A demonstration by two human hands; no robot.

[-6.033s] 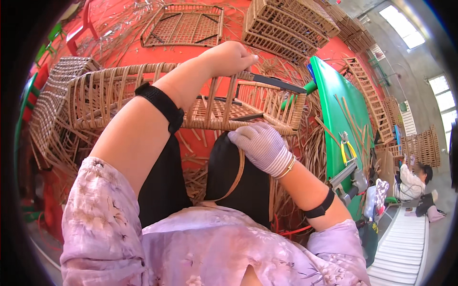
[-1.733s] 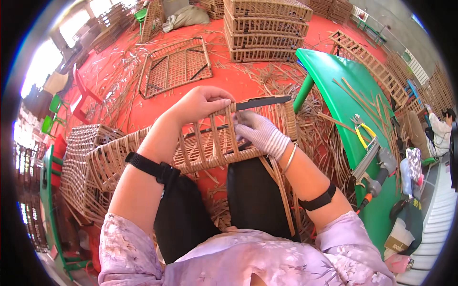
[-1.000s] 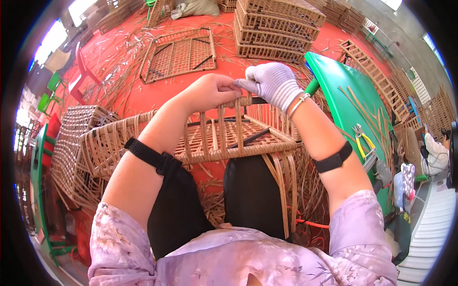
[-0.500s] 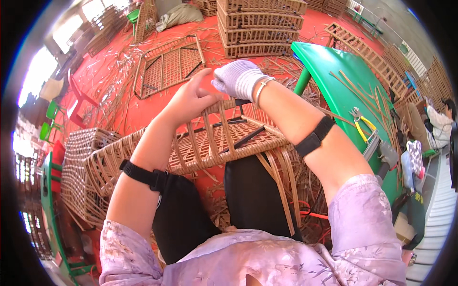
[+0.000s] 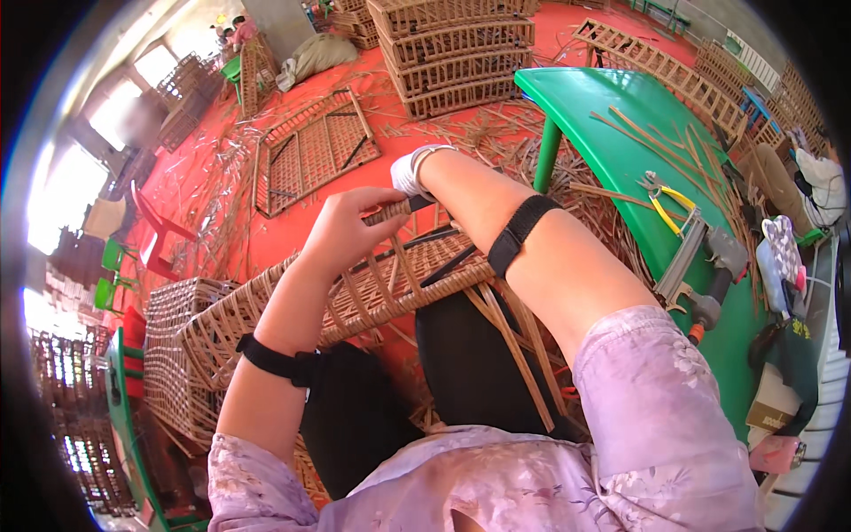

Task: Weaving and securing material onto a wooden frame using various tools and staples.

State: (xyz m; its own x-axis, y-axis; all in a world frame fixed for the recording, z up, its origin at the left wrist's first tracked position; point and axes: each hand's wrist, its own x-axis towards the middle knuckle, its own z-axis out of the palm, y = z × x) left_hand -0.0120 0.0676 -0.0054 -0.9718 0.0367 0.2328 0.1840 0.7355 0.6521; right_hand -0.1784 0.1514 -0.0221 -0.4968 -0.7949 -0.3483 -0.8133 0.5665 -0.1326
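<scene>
A woven rattan basket (image 5: 266, 297) lies tilted across my lap, its lattice bottom and looped side strips showing. My bare left hand (image 5: 350, 229) is closed on its raised rim, with thumb and fingers either side of the wrapped edge. Just beyond, my right hand (image 5: 406, 174) wears a white knit glove and is at the far end of that rim, next to a short black piece (image 5: 419, 203). My own wrist hides most of the right fingers, so their grip does not show. Loose rattan strips (image 5: 514, 350) hang from the basket over my right leg.
At my right stands a green table (image 5: 603, 115) with cane strips, yellow-handled pliers (image 5: 667, 206) and a nail gun (image 5: 709, 275). Stacked rattan trays (image 5: 461, 53) and a flat rattan frame (image 5: 315, 146) are ahead on the red floor, amid scattered strips. Another woven basket (image 5: 177, 332) sits left.
My right hand has come down and left, turning so the forearm covers its fingers. My left hand has lowered, its fingers now closing over the rim. The view has shifted slightly.
</scene>
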